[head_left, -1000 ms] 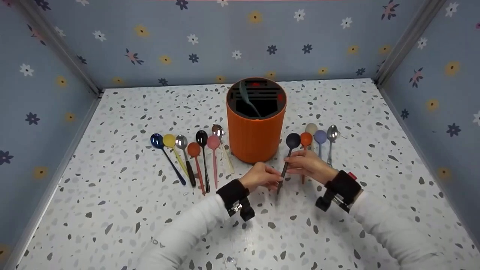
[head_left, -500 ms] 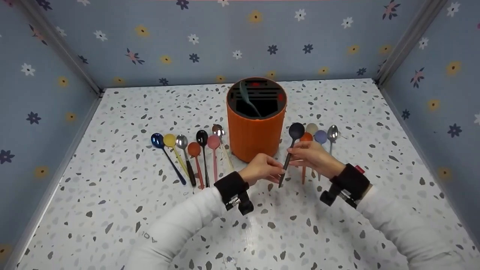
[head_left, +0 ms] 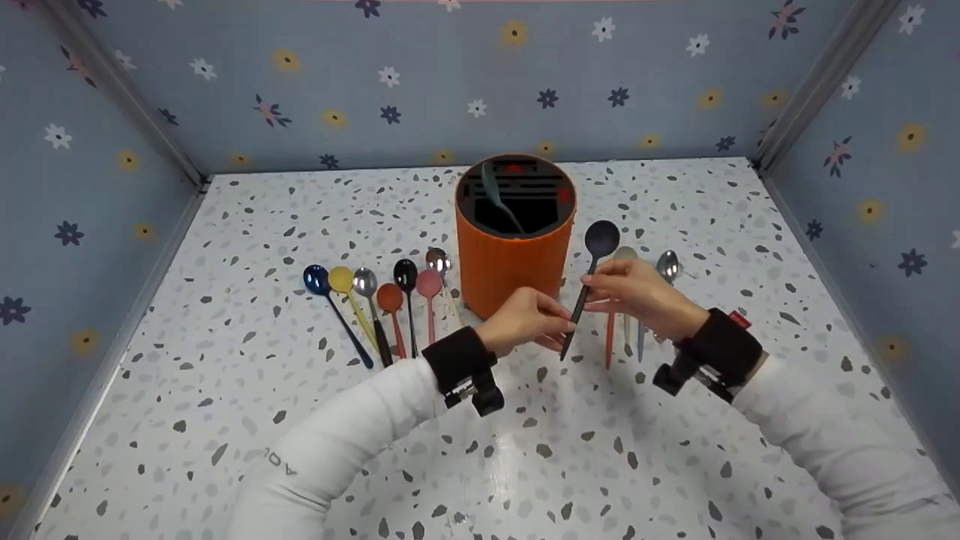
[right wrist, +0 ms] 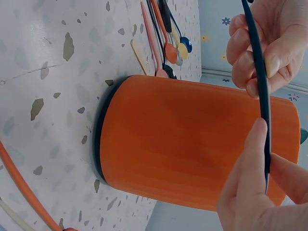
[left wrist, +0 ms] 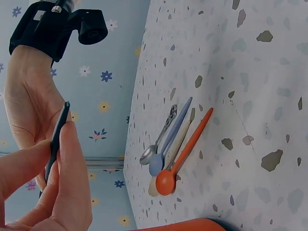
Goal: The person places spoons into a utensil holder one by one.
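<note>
Both hands hold a dark grey spoon [head_left: 602, 238] above the table, just right of the orange cylinder holder [head_left: 510, 270]. Its round bowl points up and away, the handle slanting down to the left. My left hand [head_left: 525, 324] pinches the handle near its lower end. Higher up, below the bowl, my right hand [head_left: 643, 296] pinches it between thumb and fingers. In the left wrist view the handle [left wrist: 57, 132] runs between thumb and fingertips. A dark green utensil [head_left: 491, 184] leans in the holder's large opening, its lower part hidden.
Several spoons lie left of the holder, among them a blue one [head_left: 316, 280], a yellow one [head_left: 341, 280] and a pink one [head_left: 430, 283]. Partly behind my right hand lie an orange spoon [left wrist: 166, 182], a lilac one [left wrist: 156, 164], a beige one and a silver one [left wrist: 148, 155].
The dark grey spoon has risen off the table and moved away and slightly right, with both hands on it. My right hand now covers more of the spoons on the right.
</note>
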The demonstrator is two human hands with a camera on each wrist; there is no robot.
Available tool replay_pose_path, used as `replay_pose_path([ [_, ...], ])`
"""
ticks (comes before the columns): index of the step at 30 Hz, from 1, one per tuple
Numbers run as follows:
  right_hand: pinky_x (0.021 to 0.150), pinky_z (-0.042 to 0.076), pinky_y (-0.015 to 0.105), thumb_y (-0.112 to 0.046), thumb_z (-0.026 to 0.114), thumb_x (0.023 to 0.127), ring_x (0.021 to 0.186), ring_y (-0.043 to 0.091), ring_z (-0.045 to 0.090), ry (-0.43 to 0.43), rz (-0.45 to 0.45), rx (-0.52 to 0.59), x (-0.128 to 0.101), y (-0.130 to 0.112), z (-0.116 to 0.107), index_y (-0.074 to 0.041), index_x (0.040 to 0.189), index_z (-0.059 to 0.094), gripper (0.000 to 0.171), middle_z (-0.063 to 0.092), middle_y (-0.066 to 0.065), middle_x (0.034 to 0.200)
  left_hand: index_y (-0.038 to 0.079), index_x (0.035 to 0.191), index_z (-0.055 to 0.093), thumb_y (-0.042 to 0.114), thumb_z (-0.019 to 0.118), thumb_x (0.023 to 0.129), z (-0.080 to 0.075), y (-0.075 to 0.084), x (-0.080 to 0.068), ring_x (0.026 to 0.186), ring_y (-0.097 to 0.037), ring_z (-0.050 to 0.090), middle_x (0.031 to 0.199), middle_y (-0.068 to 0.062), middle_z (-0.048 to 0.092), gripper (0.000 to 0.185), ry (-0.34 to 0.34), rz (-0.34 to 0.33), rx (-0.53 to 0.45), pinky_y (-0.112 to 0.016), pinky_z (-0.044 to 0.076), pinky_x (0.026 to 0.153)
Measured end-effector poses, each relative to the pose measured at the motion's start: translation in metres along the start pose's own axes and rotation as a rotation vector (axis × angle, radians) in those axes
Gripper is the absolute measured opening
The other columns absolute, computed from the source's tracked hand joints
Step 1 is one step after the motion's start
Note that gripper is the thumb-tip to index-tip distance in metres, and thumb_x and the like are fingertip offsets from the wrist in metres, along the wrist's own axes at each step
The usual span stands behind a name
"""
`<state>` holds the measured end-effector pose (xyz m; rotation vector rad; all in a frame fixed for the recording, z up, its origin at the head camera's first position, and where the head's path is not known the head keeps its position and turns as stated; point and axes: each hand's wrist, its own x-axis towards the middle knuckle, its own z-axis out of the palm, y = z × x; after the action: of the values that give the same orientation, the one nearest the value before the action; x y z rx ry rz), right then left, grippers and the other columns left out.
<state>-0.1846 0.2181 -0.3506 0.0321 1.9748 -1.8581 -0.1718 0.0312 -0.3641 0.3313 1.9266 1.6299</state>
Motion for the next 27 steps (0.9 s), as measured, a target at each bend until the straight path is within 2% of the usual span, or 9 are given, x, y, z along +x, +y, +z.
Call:
replay_pose_path([
  [10, 0.079, 0.052, 0.028, -0.013, 0.059, 0.085, 0.078, 0.017, 0.062, 0.04, -0.006, -0.028, -0.003, -0.026, 0.004, 0.001, 0.092, 0.049, 0.018, 0.053, 0.005, 0.082, -0.011, 0.096, 0.062, -0.001, 0.06, 0.081, -0.01, 0.024, -0.007, 0.056, -0.011, 0.058, 0.077, -0.009, 0.059, 0.018, 0.017, 0.068, 0.091, -0.028, 0.055, 0.062],
  [14, 0.068, 0.053, 0.023, -0.016, 0.059, 0.086, 0.077, 0.016, 0.064, 0.06, -0.003, -0.062, -0.004, -0.034, 0.004, -0.001, 0.095, 0.049, 0.021, 0.053, 0.004, 0.077, -0.011, 0.096, 0.062, 0.0, 0.059, 0.082, -0.012, 0.032, -0.008, 0.055, -0.01, 0.058, 0.079, -0.01, 0.059, 0.018, 0.018, 0.085, 0.114, -0.027, 0.055, 0.062],
  [16, 0.067, 0.053, 0.023, -0.017, 0.059, 0.085, 0.077, 0.016, 0.064, 0.059, -0.012, -0.064, -0.004, -0.038, 0.004, -0.001, 0.096, 0.049, 0.022, 0.053, 0.004, 0.075, -0.011, 0.096, 0.062, 0.0, 0.059, 0.082, -0.014, 0.035, -0.009, 0.056, -0.011, 0.058, 0.081, -0.013, 0.06, 0.018, 0.016, 0.097, 0.121, -0.028, 0.055, 0.063],
  [18, 0.069, 0.053, 0.024, -0.016, 0.06, 0.085, 0.077, 0.016, 0.063, 0.049, -0.028, -0.047, -0.004, -0.043, 0.004, 0.0, 0.096, 0.048, 0.023, 0.052, 0.004, 0.075, -0.011, 0.096, 0.062, 0.0, 0.059, 0.082, -0.015, 0.04, -0.01, 0.056, -0.01, 0.058, 0.082, -0.014, 0.06, 0.018, 0.016, 0.11, 0.131, -0.028, 0.055, 0.063],
  [21, 0.081, 0.051, 0.029, -0.012, 0.061, 0.084, 0.074, 0.015, 0.058, 0.037, -0.048, 0.031, -0.004, -0.05, 0.005, 0.003, 0.097, 0.047, 0.024, 0.049, 0.006, 0.079, -0.011, 0.096, 0.062, 0.0, 0.059, 0.082, -0.018, 0.047, -0.01, 0.054, -0.009, 0.057, 0.082, -0.015, 0.061, 0.018, 0.021, 0.128, 0.134, -0.028, 0.055, 0.064],
  [27, 0.083, 0.05, 0.031, -0.012, 0.061, 0.084, 0.073, 0.016, 0.055, 0.098, -0.063, 0.036, -0.003, -0.066, 0.008, 0.003, 0.097, 0.047, 0.024, 0.048, 0.008, 0.082, -0.011, 0.1, 0.059, -0.001, 0.058, 0.083, -0.023, 0.063, -0.012, 0.055, -0.01, 0.056, 0.086, -0.015, 0.06, 0.02, 0.026, 0.114, 0.08, -0.031, 0.055, 0.068],
])
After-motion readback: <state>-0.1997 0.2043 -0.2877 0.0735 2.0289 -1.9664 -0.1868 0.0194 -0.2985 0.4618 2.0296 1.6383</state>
